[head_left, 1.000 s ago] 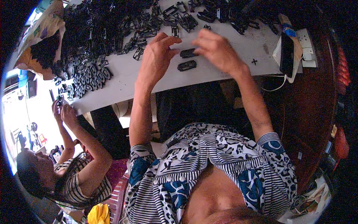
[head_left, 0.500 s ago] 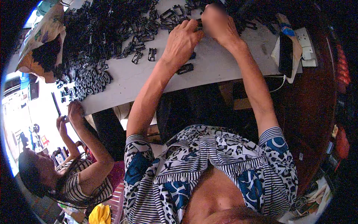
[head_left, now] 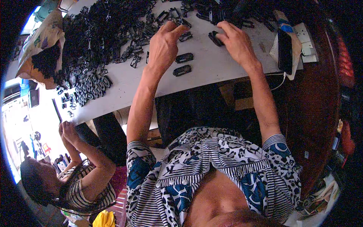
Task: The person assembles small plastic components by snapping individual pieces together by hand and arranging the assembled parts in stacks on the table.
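White table (head_left: 126,83), heap of black plastic parts (head_left: 102,34) at left, left hand (head_left: 165,45) curled near a small frame (head_left: 185,36), right hand (head_left: 236,43) half-curled, thumb at a dark case (head_left: 215,38), both grips unclear, two more cases (head_left: 182,70) nearer the edge

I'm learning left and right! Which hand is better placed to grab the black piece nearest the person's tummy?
Probably the left hand: it's closer to that black piece. The right hand is farther, at another piece.

Bright light (head_left: 15,130) glares at the left, beyond a white table (head_left: 128,82) and slatted reddish seat (head_left: 120,202).
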The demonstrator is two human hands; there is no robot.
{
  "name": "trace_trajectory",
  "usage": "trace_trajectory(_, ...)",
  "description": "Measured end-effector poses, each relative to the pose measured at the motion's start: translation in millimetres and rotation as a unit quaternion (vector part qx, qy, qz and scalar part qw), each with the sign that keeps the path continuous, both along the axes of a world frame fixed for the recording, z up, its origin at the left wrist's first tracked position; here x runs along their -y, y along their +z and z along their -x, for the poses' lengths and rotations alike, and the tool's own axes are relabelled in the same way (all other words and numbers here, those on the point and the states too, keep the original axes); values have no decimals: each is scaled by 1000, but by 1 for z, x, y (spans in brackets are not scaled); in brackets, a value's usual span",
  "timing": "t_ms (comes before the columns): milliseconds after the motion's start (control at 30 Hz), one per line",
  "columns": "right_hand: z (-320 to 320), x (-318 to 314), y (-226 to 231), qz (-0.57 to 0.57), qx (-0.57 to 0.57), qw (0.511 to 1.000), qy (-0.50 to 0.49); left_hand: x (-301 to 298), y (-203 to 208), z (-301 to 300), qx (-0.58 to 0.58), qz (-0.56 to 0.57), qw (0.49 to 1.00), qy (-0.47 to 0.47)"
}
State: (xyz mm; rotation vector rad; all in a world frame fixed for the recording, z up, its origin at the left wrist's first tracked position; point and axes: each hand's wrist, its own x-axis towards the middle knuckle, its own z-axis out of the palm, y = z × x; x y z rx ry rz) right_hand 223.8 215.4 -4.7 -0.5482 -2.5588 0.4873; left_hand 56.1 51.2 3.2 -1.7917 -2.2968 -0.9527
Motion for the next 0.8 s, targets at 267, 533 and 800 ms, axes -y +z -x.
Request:
trace_trajectory(267, -11, -14, 12, -57, 23, 985, 163, -11, -3, 11, -214, 19, 969, -123)
trace_trajectory(533, -6, -22, 6, -147, 28, 973, 177, -24, -3, 10, -219, 40, 967, -123)
trace_trajectory(800, -7, -16, -1, -109, 23, 983, 149, -30, -11, 10, -158, 33, 980, -118)
